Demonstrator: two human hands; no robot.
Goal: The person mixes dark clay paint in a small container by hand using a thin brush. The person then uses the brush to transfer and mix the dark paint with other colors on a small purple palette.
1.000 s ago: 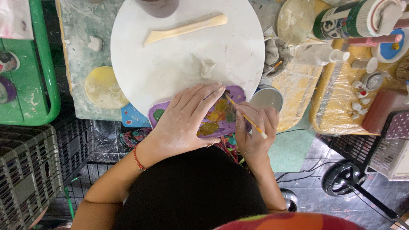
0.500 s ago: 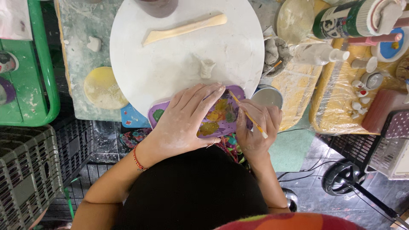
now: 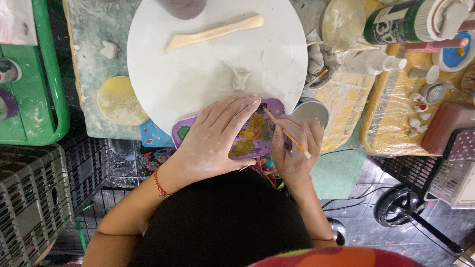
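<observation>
1. The purple painted plaque (image 3: 257, 141) lies at the near edge of the round white board (image 3: 213, 74), close against the person's body, so both hands reach it without stretching
2. The left hand (image 3: 215, 143) lies flat and spread across the plaque's left half, fingers fanned wide; it grips nothing and seems to pin the piece so it cannot slide under the brush
3. The right hand (image 3: 294, 148) is closed narrowly on a thin orange-handled brush (image 3: 287, 134), held like a pen, its tip set on the yellow and green painted patches
4. A pale wooden modelling tool (image 3: 215, 33) and a small lump of clay (image 3: 241, 79) sit farther back on the board, well apart from the hands
5. A round yellow sponge (image 3: 118, 101) rests on the clay-smeared tabletop (image 3: 91, 54) to the left
6. A small round container (image 3: 311, 111) stands just beside the right hand, probably kept near for dipping the brush
</observation>
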